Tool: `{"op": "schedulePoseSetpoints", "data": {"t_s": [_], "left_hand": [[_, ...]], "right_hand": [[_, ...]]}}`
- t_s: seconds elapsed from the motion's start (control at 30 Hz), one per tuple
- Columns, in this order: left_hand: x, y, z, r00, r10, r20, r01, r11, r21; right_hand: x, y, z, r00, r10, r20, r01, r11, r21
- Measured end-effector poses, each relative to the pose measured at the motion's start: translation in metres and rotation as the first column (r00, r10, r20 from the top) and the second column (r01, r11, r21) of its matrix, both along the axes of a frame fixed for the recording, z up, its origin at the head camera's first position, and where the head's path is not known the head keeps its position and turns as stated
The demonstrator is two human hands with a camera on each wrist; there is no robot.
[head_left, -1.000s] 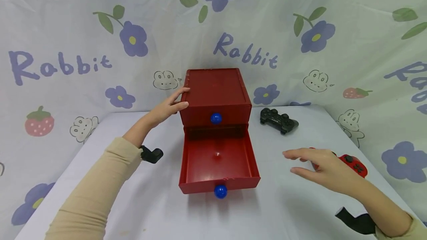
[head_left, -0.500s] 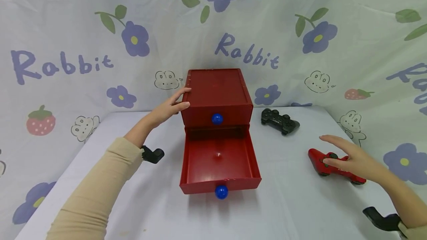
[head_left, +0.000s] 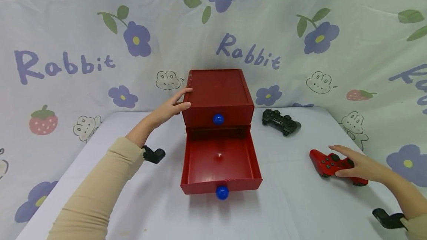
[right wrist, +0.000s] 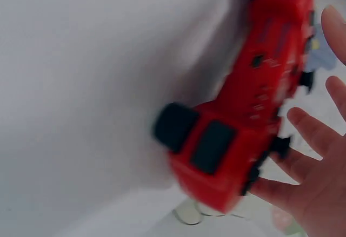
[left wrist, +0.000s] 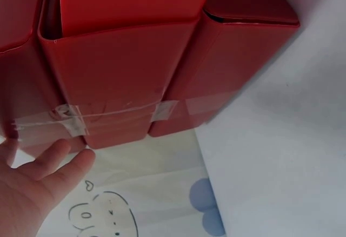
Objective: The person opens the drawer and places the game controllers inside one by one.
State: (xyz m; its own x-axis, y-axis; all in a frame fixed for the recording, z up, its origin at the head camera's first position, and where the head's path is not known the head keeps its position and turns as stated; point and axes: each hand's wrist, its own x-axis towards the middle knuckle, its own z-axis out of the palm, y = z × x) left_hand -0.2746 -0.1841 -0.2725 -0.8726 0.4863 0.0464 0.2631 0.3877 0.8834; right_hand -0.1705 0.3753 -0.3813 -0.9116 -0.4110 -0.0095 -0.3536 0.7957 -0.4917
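A red drawer cabinet (head_left: 218, 87) with blue knobs stands mid-table, its lower drawer (head_left: 218, 166) pulled out with nothing inside. My left hand (head_left: 166, 109) rests at the cabinet's upper left side, fingers extended. In the left wrist view, its fingertips (left wrist: 75, 167) lie by the red wall, where clear tape runs across. On the right, my right hand (head_left: 365, 166) hovers over a red game controller (head_left: 325, 163), fingers spread. The right wrist view shows this controller (right wrist: 254, 91) slightly blurred, with the fingers beside its button side; whether they touch it I cannot tell.
A black game controller (head_left: 280, 121) lies right of the cabinet, toward the back. The white table (head_left: 150, 203) meets a curtain (head_left: 166, 40) printed with flowers and rabbits. The drawer juts out toward the table's front. Black straps' ends (head_left: 154, 155) stick out at the wrists.
My right hand has moved right and settled over the red controller's right part, uncovering its left grip. My left hand stays at the cabinet; the drawer has not moved.
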Motion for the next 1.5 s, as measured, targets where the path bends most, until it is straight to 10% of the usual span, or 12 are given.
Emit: {"op": "schedulePoseSetpoints", "data": {"t_s": [0.77, 1.5], "left_hand": [[0.014, 0.007, 0.013, 1.0, -0.007, 0.012, 0.007, 1.0, 0.015], [0.001, 0.0, 0.0, 1.0, 0.005, -0.002, -0.005, 1.0, -0.006]], "right_hand": [[-0.011, 0.014, -0.015, 0.985, -0.061, 0.158, 0.049, 0.995, 0.084], [-0.029, -0.011, 0.047, 0.997, -0.061, 0.05, 0.049, 0.977, 0.21]]}}
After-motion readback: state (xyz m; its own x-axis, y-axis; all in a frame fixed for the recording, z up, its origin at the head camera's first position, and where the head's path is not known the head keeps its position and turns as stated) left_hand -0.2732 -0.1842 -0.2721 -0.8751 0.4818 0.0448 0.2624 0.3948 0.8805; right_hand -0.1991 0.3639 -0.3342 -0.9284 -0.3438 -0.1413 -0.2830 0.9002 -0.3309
